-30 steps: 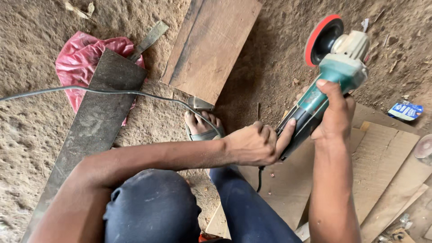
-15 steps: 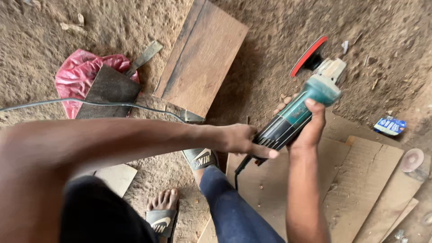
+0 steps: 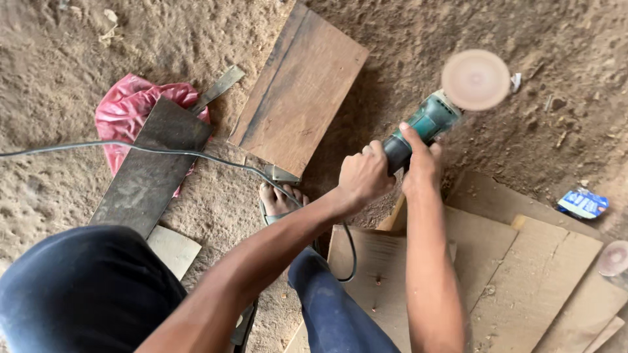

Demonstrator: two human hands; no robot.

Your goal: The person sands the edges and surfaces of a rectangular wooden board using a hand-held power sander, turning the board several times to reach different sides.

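— What are the two hands doing?

— Both are on the angle grinder. The left hand has its fingers clenched round the dark rear of the grip, and the right hand sits just ahead of it, fingers grasping the body where the dark grip meets the teal housing, thumb pointing up along the tool.

— And where is the grinder itself?

— Held in the air above the dirt floor, angled up and to the right, away from the person. Its round sanding disc faces the camera — pale, pinkish-tan and blurred at the edge.

— Is it wired?

— A dark power cord comes in from the left edge, crosses the grey plank, passes by the foot and loops down beneath the hands.

— What lies around?

— A brown wooden board lies on the floor to the left of the grinder. Further left, a long dark grey plank rests partly over a crumpled red plastic bag. A bare foot in a sandal shows below the board's near end. Flat sheets of brown cardboard overlap under the right arm, and a small blue packet lies on the dirt near the right edge. A second round disc is cut off at the frame's right side.
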